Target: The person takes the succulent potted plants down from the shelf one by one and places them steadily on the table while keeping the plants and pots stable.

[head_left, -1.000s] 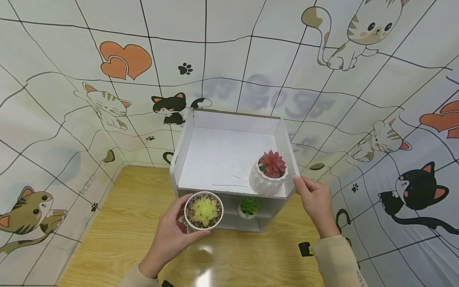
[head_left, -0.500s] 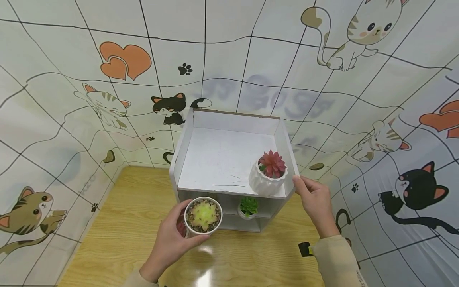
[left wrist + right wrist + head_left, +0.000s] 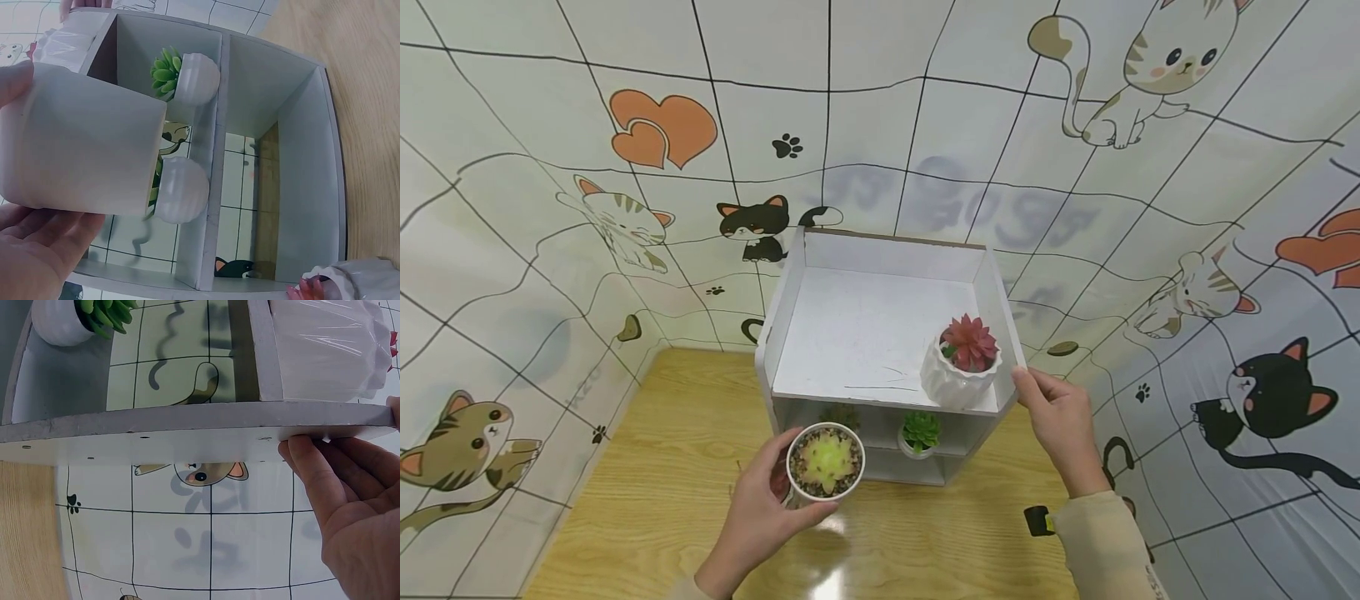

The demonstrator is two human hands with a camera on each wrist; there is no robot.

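Note:
My left hand grips a white flowerpot holding a yellow-green succulent in gravel. It is in front of the left part of a white two-tier shelf unit, overlapping its lower opening in the head view. At the unit's right side panel, my right hand pinches the edge, its fingers against the outer face. A white ribbed pot with a red succulent stands on the top right. Two small round pots with green succulents sit on the middle shelf, one on the right, one on the left.
The unit stands on a wood-grain table, its back towards a cloth wall printed with cats. Beside its left end, another white pot with a red plant shows in the left wrist view. A small black object lies right of the unit.
My left hand and its flowerpot have shifted slightly down the head view, and the left plant on the middle shelf shows above the pot rim. My right hand stays put.

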